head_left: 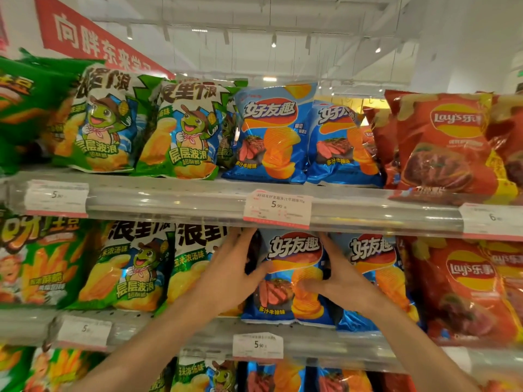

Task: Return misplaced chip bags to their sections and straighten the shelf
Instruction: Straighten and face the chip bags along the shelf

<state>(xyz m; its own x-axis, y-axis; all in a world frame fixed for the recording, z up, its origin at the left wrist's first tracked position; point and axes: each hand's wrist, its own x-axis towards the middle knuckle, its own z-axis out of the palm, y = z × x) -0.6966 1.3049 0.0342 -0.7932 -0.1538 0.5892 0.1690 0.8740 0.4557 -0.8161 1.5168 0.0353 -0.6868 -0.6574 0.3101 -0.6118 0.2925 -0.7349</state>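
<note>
Reaching up from the bottom edge of the view, with both bare forearms crossing the front edge of the lower shelf (325, 345). Gripping a blue chip bag (291, 278) from both sides on the middle shelf (169, 206), just under its clear front rail. Pressing the left hand (230, 274) against the bag's left edge, fingers spread wide and running up toward the rail, fingertips partly hidden in the dark gap behind the neighbouring green bag (195, 267). Curling the right hand (338, 278) round the bag's right edge, thumb lying across the printed front, fingers tucked out of sight between this bag and a second blue bag (376, 267) just beside it. Standing upright, bottom seam touching the lower shelf right above a white price tag (258, 345). Leaving almost no free room on either side: green bags crowding the left, red bags (464, 287) packing the right end. Showing the same order on the top shelf, with green, blue (271, 134) and red bags leaning shoulder to shoulder and another price tag (278, 208) hanging on the rail directly over the held bag.
</note>
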